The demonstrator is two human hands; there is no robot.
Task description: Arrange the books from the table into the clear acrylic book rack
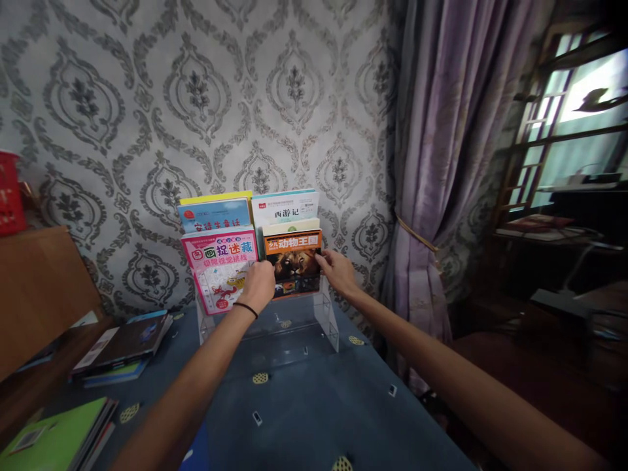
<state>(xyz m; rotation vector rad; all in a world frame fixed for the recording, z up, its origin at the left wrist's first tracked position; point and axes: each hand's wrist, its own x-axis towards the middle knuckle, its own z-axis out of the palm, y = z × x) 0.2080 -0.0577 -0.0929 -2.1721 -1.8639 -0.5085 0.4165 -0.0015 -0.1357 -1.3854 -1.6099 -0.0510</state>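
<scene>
There are two hands (260,284) (339,271), two front-row books (216,268) (297,265), one clear rack (326,320), two book piles (122,343) (59,433), one basket (10,196), one curtain (432,163).

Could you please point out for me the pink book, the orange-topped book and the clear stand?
Pink book (218,275): head view, middle of its front cover.
Orange-topped book (295,263): head view, animal picture on its cover.
Clear stand (328,322): head view, its right side panel.

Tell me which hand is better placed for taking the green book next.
Probably the left hand: it is nearer to the green book, lying at the near left. The right hand, on the right edge of the lion book, would likely have to cross the left arm.
</scene>
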